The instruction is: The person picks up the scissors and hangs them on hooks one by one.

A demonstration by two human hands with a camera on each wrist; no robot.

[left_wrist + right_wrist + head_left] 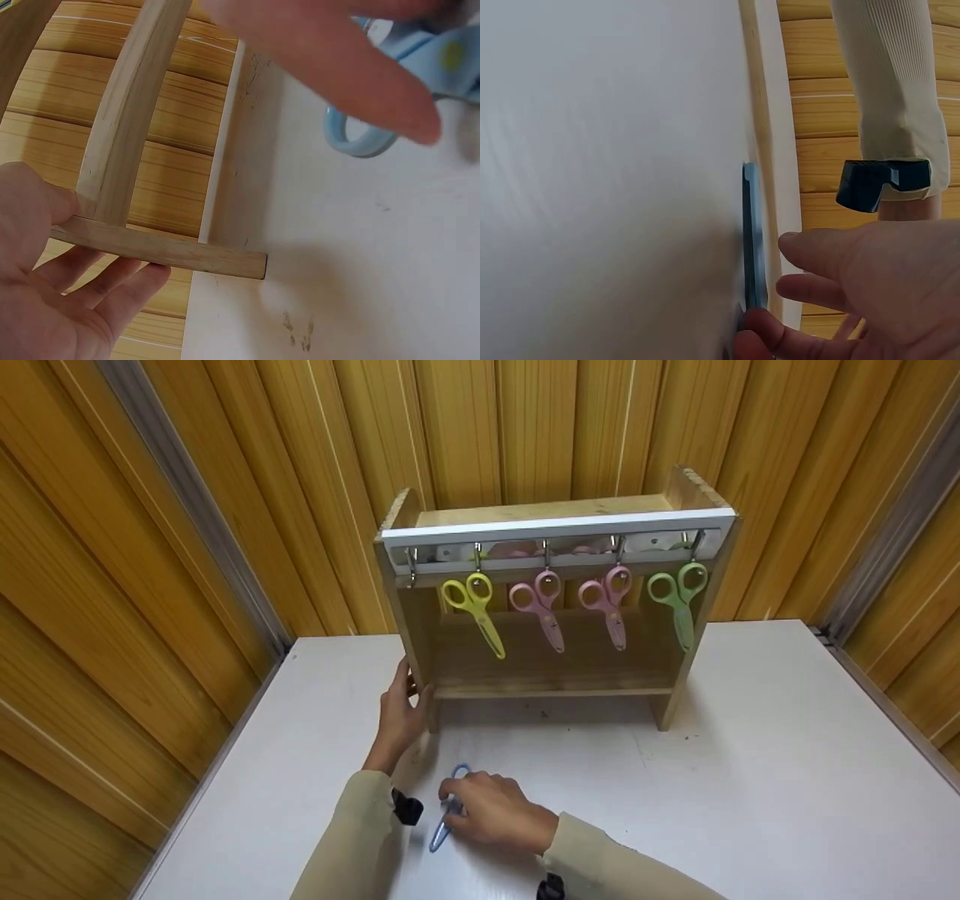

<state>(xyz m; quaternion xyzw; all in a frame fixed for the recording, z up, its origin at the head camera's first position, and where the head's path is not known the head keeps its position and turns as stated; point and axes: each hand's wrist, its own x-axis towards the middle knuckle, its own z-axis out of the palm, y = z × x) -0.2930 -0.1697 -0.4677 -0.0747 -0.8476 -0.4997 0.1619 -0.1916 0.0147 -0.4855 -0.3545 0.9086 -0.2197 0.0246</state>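
Observation:
My left hand grips the lower left side panel of a small wooden rack. In the left wrist view its thumb and fingers lie on opposite faces of the panel. A pair of light blue scissors lies on the white table in front of the rack, blades toward me. My right hand is over the handle end, partly hiding it. In the right wrist view the lower fingertips reach the scissors, while the thumb stays apart from the blades.
Yellow scissors, two pink pairs and green scissors hang from hooks along the rack's white front rail. Another metal hook sticks out at the left end. Wood-patterned walls enclose the white table.

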